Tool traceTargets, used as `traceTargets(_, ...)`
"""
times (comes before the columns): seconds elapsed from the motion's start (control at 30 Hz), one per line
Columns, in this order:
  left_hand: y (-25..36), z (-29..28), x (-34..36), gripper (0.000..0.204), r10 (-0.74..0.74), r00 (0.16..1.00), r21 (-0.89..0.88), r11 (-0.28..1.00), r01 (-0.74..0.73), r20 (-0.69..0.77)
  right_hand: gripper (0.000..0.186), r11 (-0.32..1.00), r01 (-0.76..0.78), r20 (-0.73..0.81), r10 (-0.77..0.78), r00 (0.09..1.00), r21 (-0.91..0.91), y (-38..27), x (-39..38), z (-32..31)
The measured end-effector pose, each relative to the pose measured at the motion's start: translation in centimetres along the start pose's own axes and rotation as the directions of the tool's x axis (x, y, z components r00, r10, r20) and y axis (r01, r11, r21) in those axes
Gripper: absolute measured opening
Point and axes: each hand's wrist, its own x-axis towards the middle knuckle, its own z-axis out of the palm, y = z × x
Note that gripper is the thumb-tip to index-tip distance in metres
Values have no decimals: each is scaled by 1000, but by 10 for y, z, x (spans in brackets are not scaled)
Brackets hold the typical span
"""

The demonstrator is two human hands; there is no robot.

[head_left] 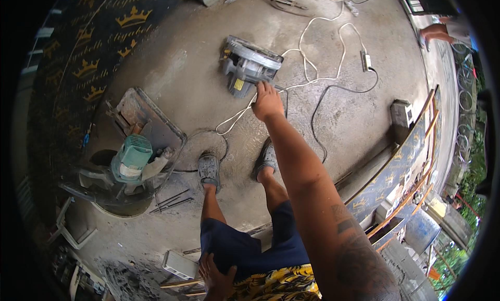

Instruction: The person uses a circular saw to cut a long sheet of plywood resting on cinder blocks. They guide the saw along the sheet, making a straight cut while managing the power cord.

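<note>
My right hand (268, 100) reaches forward with its arm stretched out. Its fingers are closed at the rear handle of a grey circular saw (252, 64) with a yellow label on its body. The palm side is hidden, so the exact hold does not show. My left hand (214, 275) lies on my thigh by the dark blue shorts, fingers apart and holding nothing. A white extension cord (307, 51) loops over the floor, passing close by the saw. A dark cord (333, 86) is plugged into its socket end (366, 61).
A green-bodied cut-off saw (133, 155) stands at left beside thin dark rods (172, 201). Black panels (112, 46) with gold crowns line the left; another panel (385, 168) leans at right by a concrete block (401, 113). Another person's leg (436, 33) shows at far right.
</note>
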Motion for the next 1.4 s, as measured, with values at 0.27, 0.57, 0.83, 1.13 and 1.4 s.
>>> traceTargets(0.27,-45,82,-2,105,181,960,3,983,-185,-215,40,998,-46,113,50,992,-38,16,106,78)
traceTargets(0.57,-55,54,30,103,389,886,40,919,-392,-253,38,997,-76,215,77,974,-12,27,92,-21)
traceTargets(0.83,-47,-32,50,97,224,974,119,969,-219,-30,36,553,-450,399,218,891,702,21,-160,-92)
traceTargets(1.13,-82,-126,94,77,360,920,321,862,-393,157,37,153,-591,362,662,657,792,-62,-413,-100)
traceTargets(1.4,-120,-113,89,67,520,814,589,582,-561,261,36,-450,53,381,808,448,891,-175,-648,-157)
